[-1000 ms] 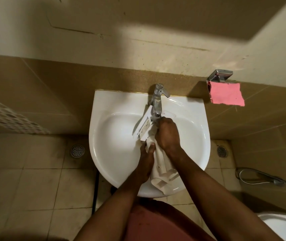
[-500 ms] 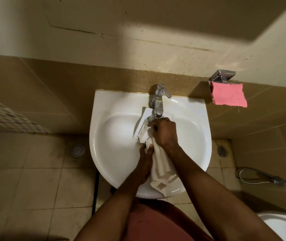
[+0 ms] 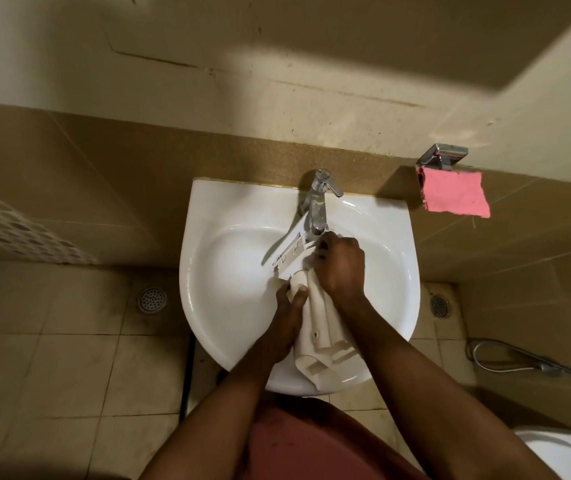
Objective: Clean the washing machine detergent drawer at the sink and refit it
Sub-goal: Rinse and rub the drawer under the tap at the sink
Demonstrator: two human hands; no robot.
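Head view, room: tiled floor (image 3: 69, 375), one sink (image 3: 208, 237), one tap (image 3: 318, 206), two floor drains (image 3: 152, 299) (image 3: 440, 305), one pink cloth (image 3: 454, 195).
Drawer: one detergent drawer (image 3: 322, 327) slants across your sink, its top under the tap.
Your left hand (image 3: 286, 327): grips its middle.
Your right hand (image 3: 341, 265): curled round its top.

A home bathroom: a white wall-hung sink (image 3: 208, 306) with a chrome tap (image 3: 318, 206), tan wall and floor tiles, floor drains (image 3: 152, 300), and a toilet rim (image 3: 568, 452) near right.
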